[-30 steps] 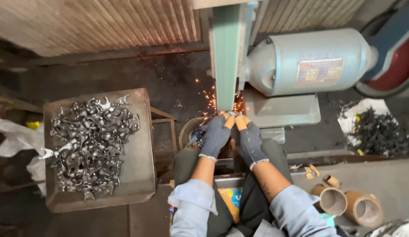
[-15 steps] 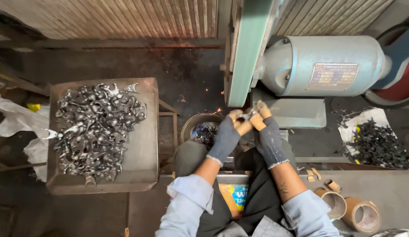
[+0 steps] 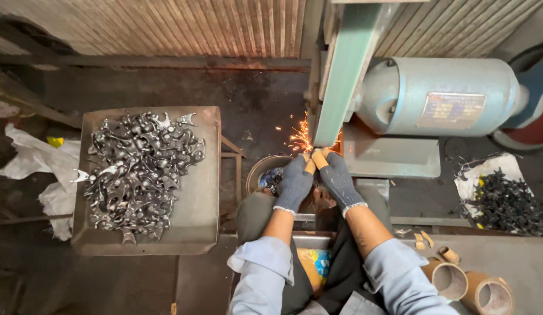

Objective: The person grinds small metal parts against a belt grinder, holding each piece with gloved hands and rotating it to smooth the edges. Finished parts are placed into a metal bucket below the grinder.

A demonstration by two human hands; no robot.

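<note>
My left hand [image 3: 294, 182] and my right hand [image 3: 338, 177], both in dark knit gloves with tan fingertips, meet at the bottom end of an upright green belt grinder [image 3: 341, 76]. Together they press a small workpiece [image 3: 316, 157] against the belt; the piece is mostly hidden by my fingertips. Orange sparks [image 3: 299, 139] spray to the left of the contact point. A round metal bowl [image 3: 267, 173] holding small parts sits just below my left hand.
A square metal tray [image 3: 201, 192] on the left carries a heap of several shiny forged parts [image 3: 137, 166]. A grey-blue motor [image 3: 440, 96] stands to the right. Dark finished parts [image 3: 505, 201] lie on white sheeting far right. Cardboard tubes [image 3: 464, 283] sit at bottom right.
The view has shifted and the belt now leans right. My hands stay together at the belt, and sparks fly again, more strongly than half a second ago.
</note>
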